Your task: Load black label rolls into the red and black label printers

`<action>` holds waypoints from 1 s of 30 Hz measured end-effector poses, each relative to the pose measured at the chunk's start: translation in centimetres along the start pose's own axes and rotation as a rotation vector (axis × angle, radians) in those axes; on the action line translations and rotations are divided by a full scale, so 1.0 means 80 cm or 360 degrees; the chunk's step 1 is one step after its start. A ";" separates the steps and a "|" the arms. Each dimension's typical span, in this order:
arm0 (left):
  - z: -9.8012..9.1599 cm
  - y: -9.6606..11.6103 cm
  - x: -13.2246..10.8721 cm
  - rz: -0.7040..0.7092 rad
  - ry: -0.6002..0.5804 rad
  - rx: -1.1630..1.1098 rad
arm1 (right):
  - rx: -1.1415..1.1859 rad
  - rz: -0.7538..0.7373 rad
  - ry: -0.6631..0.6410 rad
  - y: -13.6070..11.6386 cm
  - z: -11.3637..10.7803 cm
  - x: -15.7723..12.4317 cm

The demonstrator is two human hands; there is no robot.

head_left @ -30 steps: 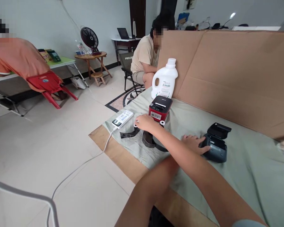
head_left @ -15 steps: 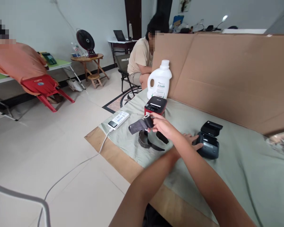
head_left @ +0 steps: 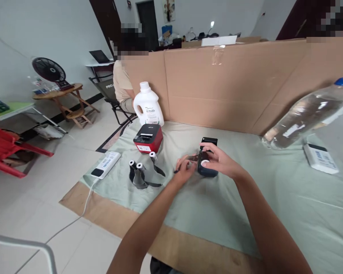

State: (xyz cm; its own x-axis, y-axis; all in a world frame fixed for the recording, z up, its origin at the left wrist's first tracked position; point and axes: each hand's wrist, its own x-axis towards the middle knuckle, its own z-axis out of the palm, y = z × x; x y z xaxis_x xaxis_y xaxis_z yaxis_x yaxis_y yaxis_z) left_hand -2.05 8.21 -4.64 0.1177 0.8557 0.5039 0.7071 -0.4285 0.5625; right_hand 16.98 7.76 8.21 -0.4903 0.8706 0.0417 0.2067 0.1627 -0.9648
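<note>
A dark paper roll (head_left: 205, 163) with a pale core is held between the thumb and fingers of my right hand (head_left: 224, 161). It is right over the small dark label printer (head_left: 208, 173), whose lid (head_left: 209, 142) stands raised at the back. Whether the roll touches the printer's inside is hidden. Just left of the printer, my left hand (head_left: 186, 170) has its fingers closed on the roll's loose dark strip (head_left: 192, 157). Further left, several similar rolls (head_left: 140, 167) stand on the cloth with their strips trailing.
A red and black printer (head_left: 148, 139) stands behind the rolls, with a white jug (head_left: 149, 108) beyond it. A power bank (head_left: 105, 164) with a cable lies at left. Cardboard (head_left: 211, 91) walls the back. A clear bottle (head_left: 305, 118) and a white device (head_left: 320, 158) are at right. A person (head_left: 122, 82) sits behind.
My right hand has carried the roll rightward from beside the other rolls to the open printer. My left hand has moved off the printer and onto the strip. The view has turned right.
</note>
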 end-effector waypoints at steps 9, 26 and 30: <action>-0.013 0.002 -0.006 0.0102 -0.0109 -0.0340 | -0.0602 -0.0198 -0.0103 0.043 -0.049 0.007; -0.010 0.001 -0.002 0.0227 -0.0310 -0.0254 | -0.0980 -0.0213 0.0181 0.094 -0.025 0.038; -0.008 0.000 -0.002 0.0260 -0.0346 -0.0217 | -0.1020 -0.0191 0.0261 0.102 -0.021 0.042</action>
State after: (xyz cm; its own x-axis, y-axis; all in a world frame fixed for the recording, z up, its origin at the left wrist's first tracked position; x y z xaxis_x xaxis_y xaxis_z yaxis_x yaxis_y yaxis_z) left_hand -2.51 7.90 -4.27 0.3789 0.8080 0.4511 0.5684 -0.5879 0.5756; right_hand 18.47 12.81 0.89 -0.4170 0.8801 0.2269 0.6452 0.4624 -0.6082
